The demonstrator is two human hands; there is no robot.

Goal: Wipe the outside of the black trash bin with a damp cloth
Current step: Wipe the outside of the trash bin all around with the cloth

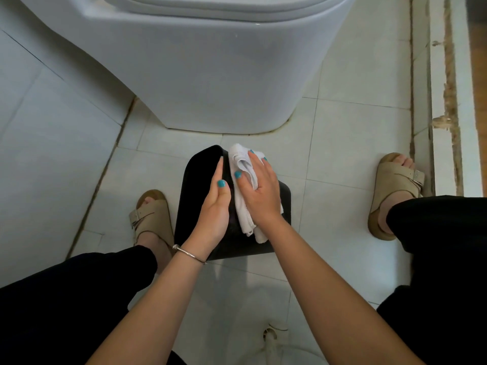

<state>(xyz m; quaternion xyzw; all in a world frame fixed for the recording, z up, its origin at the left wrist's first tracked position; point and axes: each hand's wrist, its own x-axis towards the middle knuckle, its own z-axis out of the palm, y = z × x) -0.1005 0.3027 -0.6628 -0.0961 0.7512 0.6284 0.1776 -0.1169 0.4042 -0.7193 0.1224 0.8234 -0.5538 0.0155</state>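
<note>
The black trash bin (196,175) lies tipped on the tiled floor between my feet, in front of the toilet. My left hand (214,206) rests on its upper side with straight fingers, steadying it. A crumpled white cloth (243,206) lies along the bin's side. My right hand (259,191) presses flat on the cloth, fingers spread and nearly straight. The bin's near end is partly hidden by my wrists.
A white toilet base (210,83) stands just beyond the bin. A tiled wall (39,122) runs along the left, and a worn door threshold (445,101) along the right. My sandalled feet (147,217) (395,185) flank the bin. A floor drain (270,334) sits near me.
</note>
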